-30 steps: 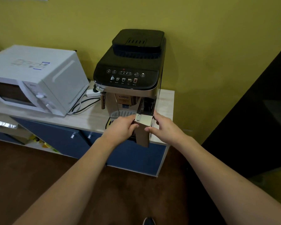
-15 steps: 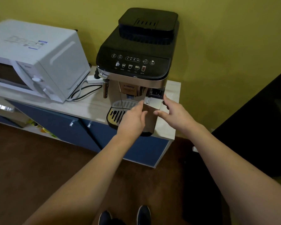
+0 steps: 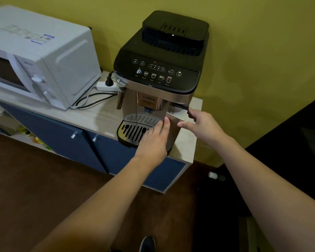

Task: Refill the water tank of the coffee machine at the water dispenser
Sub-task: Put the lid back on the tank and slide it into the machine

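Note:
The black and silver coffee machine (image 3: 158, 70) stands on a low cabinet against the yellow wall. Its water tank (image 3: 174, 128), with a taupe front panel, sits in the slot at the machine's front right and is almost flush with the front. My left hand (image 3: 154, 140) lies flat with straight fingers, fingertips touching the panel's left side. My right hand (image 3: 204, 126) holds the panel's right edge, thumb on the front and fingers curled at the top right corner. No water dispenser is in view.
A white microwave (image 3: 44, 57) stands to the left on the wooden cabinet top (image 3: 91, 113), with a power strip (image 3: 105, 86) and cables between it and the machine. The drip tray (image 3: 133, 131) juts forward. A dark surface (image 3: 289, 142) rises at the right.
The water tank, sticking out of the machine a second ago, has slid back into its slot. Both hands moved forward with it, and my left hand has flattened out.

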A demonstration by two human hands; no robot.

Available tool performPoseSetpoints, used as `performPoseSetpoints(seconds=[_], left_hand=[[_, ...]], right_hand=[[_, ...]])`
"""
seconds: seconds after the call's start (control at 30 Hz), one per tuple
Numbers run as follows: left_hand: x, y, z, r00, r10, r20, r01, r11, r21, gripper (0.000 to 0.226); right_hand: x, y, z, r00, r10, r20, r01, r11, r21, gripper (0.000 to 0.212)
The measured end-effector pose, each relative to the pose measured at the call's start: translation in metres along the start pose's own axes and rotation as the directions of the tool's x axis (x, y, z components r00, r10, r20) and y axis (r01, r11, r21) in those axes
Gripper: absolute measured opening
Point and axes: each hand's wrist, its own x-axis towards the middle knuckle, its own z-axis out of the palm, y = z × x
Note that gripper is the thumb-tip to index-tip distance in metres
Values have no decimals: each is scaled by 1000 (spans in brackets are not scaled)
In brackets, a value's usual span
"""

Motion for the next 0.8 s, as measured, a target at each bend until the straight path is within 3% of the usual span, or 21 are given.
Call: performPoseSetpoints(seconds=[0.17,0.33,0.53,0.8], left_hand=[[11,-1,-4,1000,13,23,-15,995,99,96],[29,1,-18,980,-67,186,41,989,144,96],[44,5,-22,951,-127,281,80,982,174,98],[49,5,-12,945,-157,288,116,981,153,103]], right_hand=[[5,-2,0,993,15,-115,-6,997,82,105],[10,-6,2,977,-35,-211,35,999,-3,88],[18,-9,4,957,-37,-288,24,999,-47,75],[26,-1,13,930,-2,-367,-23,998,-62,70]])
